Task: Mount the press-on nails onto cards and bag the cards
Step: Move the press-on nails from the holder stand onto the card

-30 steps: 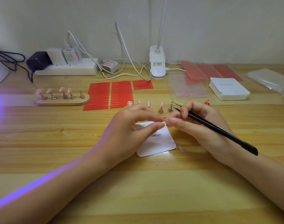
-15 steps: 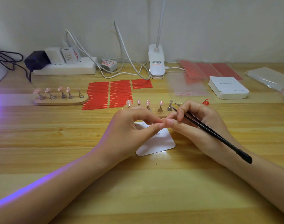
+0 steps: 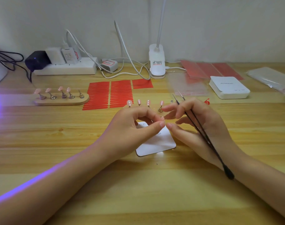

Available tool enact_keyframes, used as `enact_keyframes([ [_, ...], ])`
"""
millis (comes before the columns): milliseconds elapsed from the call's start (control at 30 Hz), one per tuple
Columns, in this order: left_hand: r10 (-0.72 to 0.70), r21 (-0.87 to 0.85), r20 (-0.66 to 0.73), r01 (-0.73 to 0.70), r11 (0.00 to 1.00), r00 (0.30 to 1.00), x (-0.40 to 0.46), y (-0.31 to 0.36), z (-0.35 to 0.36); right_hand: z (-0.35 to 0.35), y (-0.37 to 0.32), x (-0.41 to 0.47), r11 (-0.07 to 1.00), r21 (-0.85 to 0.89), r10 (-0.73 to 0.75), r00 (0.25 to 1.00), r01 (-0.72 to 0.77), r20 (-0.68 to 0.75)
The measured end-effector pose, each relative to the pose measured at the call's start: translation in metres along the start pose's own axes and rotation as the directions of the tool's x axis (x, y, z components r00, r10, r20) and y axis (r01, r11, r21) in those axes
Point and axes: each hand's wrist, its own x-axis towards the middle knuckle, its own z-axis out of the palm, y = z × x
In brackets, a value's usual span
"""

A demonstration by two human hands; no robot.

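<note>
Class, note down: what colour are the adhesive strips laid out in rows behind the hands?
Red. The adhesive strips lie in three columns, seen in the head view.

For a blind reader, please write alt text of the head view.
Two hands meet over a white card on a wooden table; the right hand holds black tweezers. Behind stand pink nails on stands and red strips.

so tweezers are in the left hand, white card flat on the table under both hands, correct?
Not quite. The head view shows the tweezers in the right hand, not the left hand. The rest holds: the white card lies flat on the table under both hands.
</note>
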Motion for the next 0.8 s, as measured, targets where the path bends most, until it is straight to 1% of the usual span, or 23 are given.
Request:
enact_keyframes([
  [67, -0.022, -0.038, 0.012, 0.023, 0.999, 1.000, -0.0004, 0.0021, -0.0002, 0.0012, 0.0006, -0.0012, 0.997, -0.038, -0.063, 0.998, 0.064, 0.016],
  [167, -0.047, -0.069, 0.039, 0.049, 0.996, 0.998, -0.0002, 0.0038, -0.0010, 0.0016, 0.0005, -0.0023, 0.991, -0.032, -0.132, 0.991, 0.133, 0.028],
  [367, -0.075, -0.131, 0.080, 0.085, 0.988, 0.994, -0.0012, 0.0040, -0.0027, 0.0023, 0.0016, -0.0023, 0.986, -0.018, -0.163, 0.987, 0.163, -0.002],
  [500, -0.094, -0.190, 0.105, 0.112, 0.975, 0.990, -0.0011, 0.0025, -0.0035, 0.0028, 0.0016, -0.0033, 0.990, 0.016, -0.141, 0.990, 0.141, -0.014],
  [600, -0.097, -0.199, 0.108, 0.117, 0.973, 0.989, -0.0012, 0.0019, -0.0041, 0.0026, 0.0012, -0.0036, 0.990, 0.031, -0.138, 0.990, 0.139, -0.007],
  [800, -0.102, -0.189, 0.101, 0.120, 0.975, 0.990, -0.0004, 0.0015, -0.0048, 0.0017, -0.0020, -0.0037, 0.993, 0.097, -0.061, 0.998, 0.061, -0.003],
])
